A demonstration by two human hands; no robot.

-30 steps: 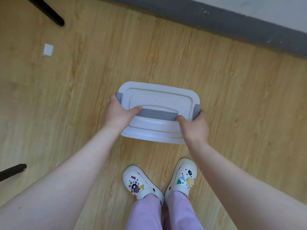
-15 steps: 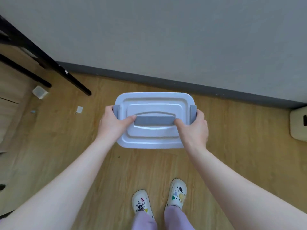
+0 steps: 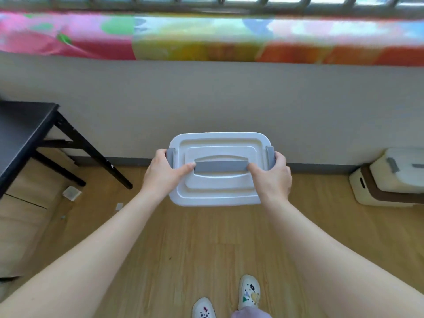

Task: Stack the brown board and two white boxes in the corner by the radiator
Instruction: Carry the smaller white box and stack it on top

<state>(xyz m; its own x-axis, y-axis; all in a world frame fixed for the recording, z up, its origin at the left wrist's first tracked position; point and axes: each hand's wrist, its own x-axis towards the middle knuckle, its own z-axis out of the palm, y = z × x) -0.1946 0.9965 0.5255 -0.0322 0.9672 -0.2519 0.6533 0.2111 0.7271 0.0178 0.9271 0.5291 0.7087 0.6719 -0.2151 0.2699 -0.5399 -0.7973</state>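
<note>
A person is holding a white rectangular plastic box with a grey carry handle and grey side clips (image 3: 219, 168) out in front of the body, above a light wood-grain floor (image 3: 206, 249) and close to a plain beige wall with a grey skirting strip (image 3: 206, 99). The left hand (image 3: 160, 175) is wrapping around the box's left end, thumb lying across the lid and pointing at the end of the grey handle, fingers curling over the left clip. The right hand (image 3: 273, 177) is gripping the right end in the same manner, thumb on the lid and fingers over the right clip. The box is sitting level between both hands, its lid facing the camera. At the far right edge, on the floor against the wall, a second white lidded box with a grey clip (image 3: 399, 171) is resting on a flat brown board (image 3: 380, 191), which in turn is lying on a cream base with a dark slot (image 3: 362, 187). At the left, a black metal-framed table (image 3: 25, 131) is standing near the wall. Two white clogs with coloured charms (image 3: 249, 292) are showing at the bottom edge.
</note>
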